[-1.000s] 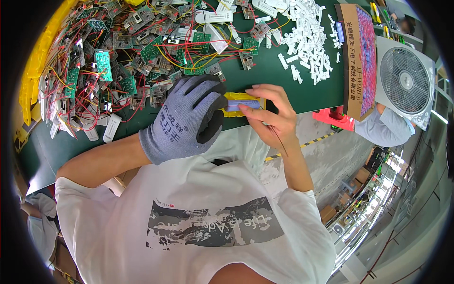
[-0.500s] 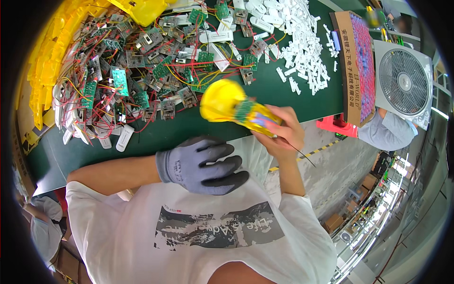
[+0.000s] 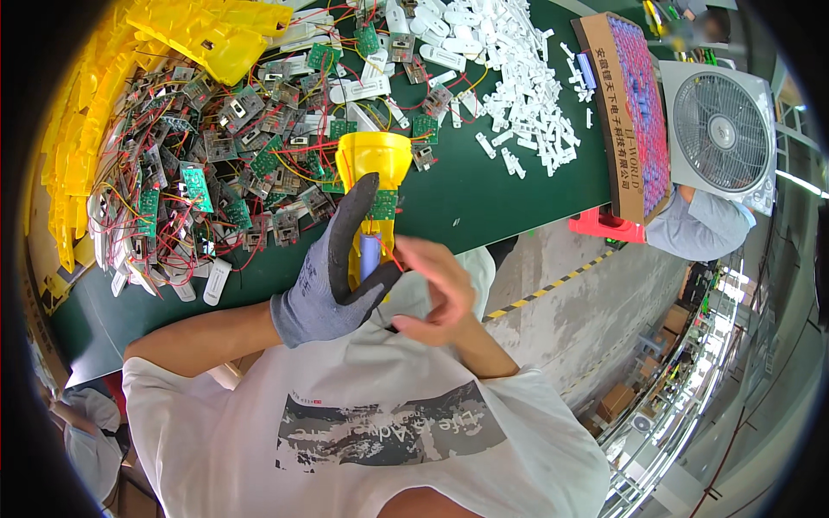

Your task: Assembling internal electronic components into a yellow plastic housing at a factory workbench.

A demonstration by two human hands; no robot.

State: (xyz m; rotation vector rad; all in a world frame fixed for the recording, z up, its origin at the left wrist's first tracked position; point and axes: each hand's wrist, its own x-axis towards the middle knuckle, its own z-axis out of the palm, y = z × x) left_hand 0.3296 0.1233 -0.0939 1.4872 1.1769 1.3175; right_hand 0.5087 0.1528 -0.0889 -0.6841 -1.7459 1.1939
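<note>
A yellow plastic flashlight housing (image 3: 376, 161) stands upright in front of me, its wide head end pointing away over the table edge. My left hand (image 3: 326, 274), in a grey glove with dark fingertips, is closed around its lower part. Inside the housing's open side sit a small green circuit board (image 3: 383, 205) and a purple cylindrical battery cell (image 3: 370, 254). Red wire shows beside the cell. Bare and slightly blurred, my right hand (image 3: 442, 293) is just right of the housing, thumb and fingers apart, with the fingertips close to the wire; nothing is visible between them.
Wired circuit boards (image 3: 233, 129) are heaped on the green table (image 3: 484, 203). Yellow shells (image 3: 203, 39) lie behind them at left, small white plastic parts (image 3: 527, 95) at far right. A cardboard box of cells (image 3: 615, 121) and a fan (image 3: 721, 125) stand right; a person's sleeve (image 3: 699, 226) shows below.
The housing has passed from my right hand to my left and turned upright. My left hand has risen and closed on it; my right hand has let go and come closer in.
</note>
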